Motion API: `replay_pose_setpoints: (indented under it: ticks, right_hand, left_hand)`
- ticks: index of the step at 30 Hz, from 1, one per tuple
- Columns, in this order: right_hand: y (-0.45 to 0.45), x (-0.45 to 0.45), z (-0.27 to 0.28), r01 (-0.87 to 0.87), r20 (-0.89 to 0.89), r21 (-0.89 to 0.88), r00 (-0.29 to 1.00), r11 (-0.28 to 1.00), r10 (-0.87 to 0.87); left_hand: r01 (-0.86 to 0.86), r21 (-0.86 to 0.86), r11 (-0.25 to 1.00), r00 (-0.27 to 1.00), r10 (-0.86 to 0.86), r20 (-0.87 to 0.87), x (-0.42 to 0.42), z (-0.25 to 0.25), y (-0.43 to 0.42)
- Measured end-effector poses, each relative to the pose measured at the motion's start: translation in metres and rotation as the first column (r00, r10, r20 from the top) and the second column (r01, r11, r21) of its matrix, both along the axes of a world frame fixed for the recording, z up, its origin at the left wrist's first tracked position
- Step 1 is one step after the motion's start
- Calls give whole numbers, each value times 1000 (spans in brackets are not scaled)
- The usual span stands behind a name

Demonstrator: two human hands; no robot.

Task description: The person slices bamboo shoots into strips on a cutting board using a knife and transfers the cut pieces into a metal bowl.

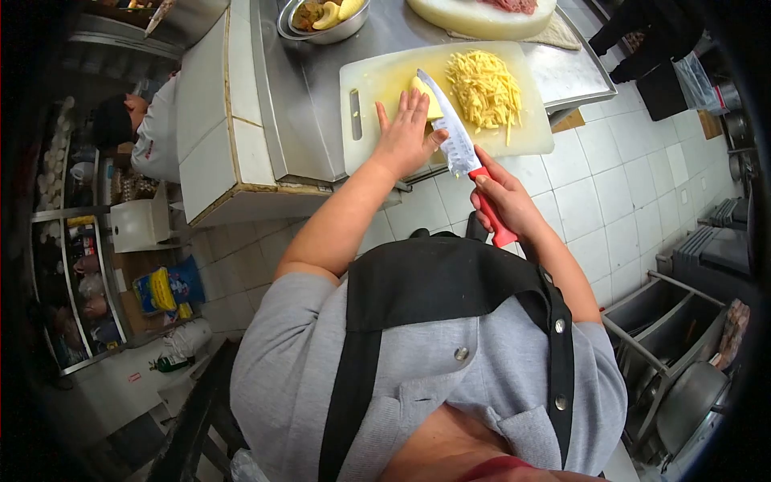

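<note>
A peeled yellow potato piece (427, 98) lies on the white cutting board (530, 72). My left hand (405, 136) rests over its left side, fingers stretched out and spread, thumb apart near the blade. My right hand (507, 197) is wrapped round the red handle of a chef's knife (454, 132). The wide blade slants up and left along the piece's right side, with wet bits stuck near its heel. Whether the edge touches the board is hidden. Right of the blade sits a heap of thin yellow strips (484, 88).
A metal bowl (345, 30) with yellow pieces stands behind the board on the steel counter (313, 88). A round white block (450, 20) bears raw meat (514, 4). Another person (157, 128) is at left, beyond the tiled ledge (213, 120). Metal racks (662, 321) stand at right.
</note>
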State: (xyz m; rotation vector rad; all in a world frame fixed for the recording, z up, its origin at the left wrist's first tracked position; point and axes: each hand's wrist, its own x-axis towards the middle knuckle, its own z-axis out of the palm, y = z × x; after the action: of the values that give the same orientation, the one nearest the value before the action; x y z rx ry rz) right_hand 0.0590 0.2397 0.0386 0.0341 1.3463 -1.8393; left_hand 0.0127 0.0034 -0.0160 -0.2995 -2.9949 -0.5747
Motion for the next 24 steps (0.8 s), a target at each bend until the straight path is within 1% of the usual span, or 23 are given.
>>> replay_pose_setpoints:
  ticks: [1,5,8,11,13,14,16,20,22,23,24]
  right_hand:
    - [1,2,2,2,20,22,1000,1000,-3]
    - [0,6,2,0,22,-3,1000,1000,0]
    - [-10,-2,-1,-5,17,37,1000,999,4]
    - [-14,-3,-10,5,-13,-11,1000,1000,-5]
    - [-12,3,-7,-8,-26,53,1000,999,9]
    - [-13,2,-5,-6,-26,53,1000,999,7]
    - [-17,1,-1,-15,-57,126,998,992,23]
    - [-45,-17,-14,0,-79,107,997,994,8]
    - [-56,-22,-14,23,-166,112,986,993,-5]
    - [-57,-22,-13,26,-168,108,986,994,-8]
    - [-58,-19,-10,13,-183,128,983,992,10]
  left_hand:
    - [4,-20,1000,1000,-4,4,0,0,0]
    - [8,-6,1000,1000,-8,-1,0,-1,0]
    - [3,9,1000,1000,-3,13,-1,2,0]
    - [-2,-48,999,1000,3,31,-2,5,0]
    - [1,-112,994,999,3,35,0,6,0]
    - [3,-112,994,999,1,36,-1,5,0]
    - [-23,-118,993,1000,25,16,-1,4,0]
    - [-41,-107,993,999,41,-2,-6,5,-7]
    - [-130,152,980,981,149,-127,-10,4,-20]
    - [-205,203,957,951,244,-191,-11,4,-26]
    - [-205,201,958,951,243,-192,-14,2,-33]
